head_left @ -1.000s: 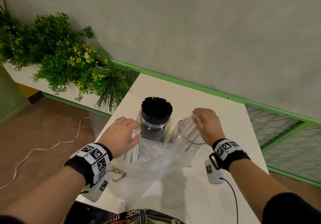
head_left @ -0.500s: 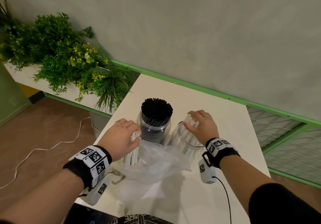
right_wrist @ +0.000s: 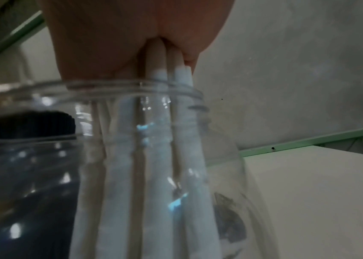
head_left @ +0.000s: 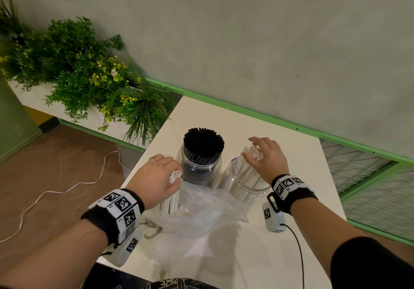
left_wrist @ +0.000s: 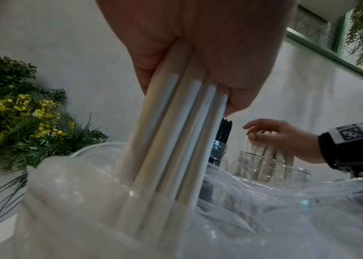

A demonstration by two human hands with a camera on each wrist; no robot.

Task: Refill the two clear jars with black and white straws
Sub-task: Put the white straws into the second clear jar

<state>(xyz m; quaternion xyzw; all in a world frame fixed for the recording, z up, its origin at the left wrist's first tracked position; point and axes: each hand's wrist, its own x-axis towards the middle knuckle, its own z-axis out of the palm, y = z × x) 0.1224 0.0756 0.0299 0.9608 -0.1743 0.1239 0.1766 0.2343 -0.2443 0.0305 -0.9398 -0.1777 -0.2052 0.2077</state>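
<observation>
From the head view, two clear plastic jars stand side by side on the white surface [head_left: 257,118]: the left clear jar [head_left: 200,172] is packed with thin black straws [head_left: 203,140], and the right clear jar [head_left: 246,182] holds a leaning bunch of white paper straws [head_left: 248,167]. The right hand [head_left: 267,159] rests over the tops of that bunch, fingers loosely curled around them. The left hand [head_left: 156,176] grips a second bundle of white straws [head_left: 172,201] standing in a crumpled clear plastic bag [head_left: 201,210] just in front of the jars. The left wrist view shows the fingers wrapped round that bundle [left_wrist: 171,140], its lower ends inside the bag [left_wrist: 286,210]. The right wrist view shows the white straws [right_wrist: 156,157] inside the jar wall [right_wrist: 131,89], pinched at the top by the hand.
</observation>
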